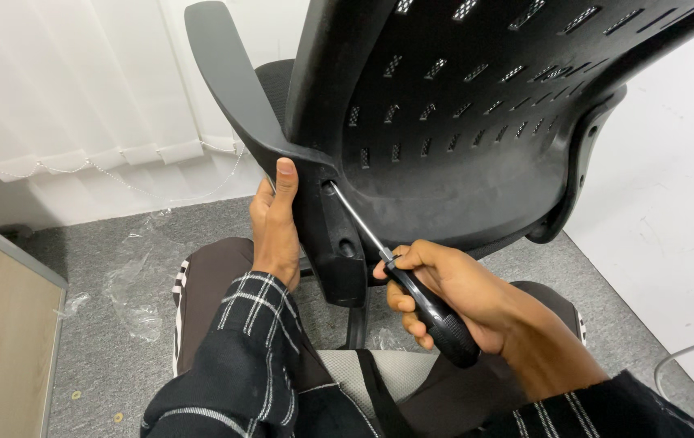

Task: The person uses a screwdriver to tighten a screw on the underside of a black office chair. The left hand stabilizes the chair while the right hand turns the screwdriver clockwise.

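The black perforated plastic chair back (pixel 477 122) runs off the top edge. The silver screwdriver shaft's (pixel 359 221) tip is sunk out of sight in a hole in the black plastic armrest bracket (pixel 332 243). The left hand's (pixel 275 227) fingers vanish behind that bracket. The chair's base is hidden behind the person's knees.

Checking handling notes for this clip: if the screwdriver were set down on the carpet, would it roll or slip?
The screwdriver would probably roll little: its round handle looks textured and the carpet is rough. It looks stiff, with a thin metal shaft, and likely light, since the right hand holds it alone.
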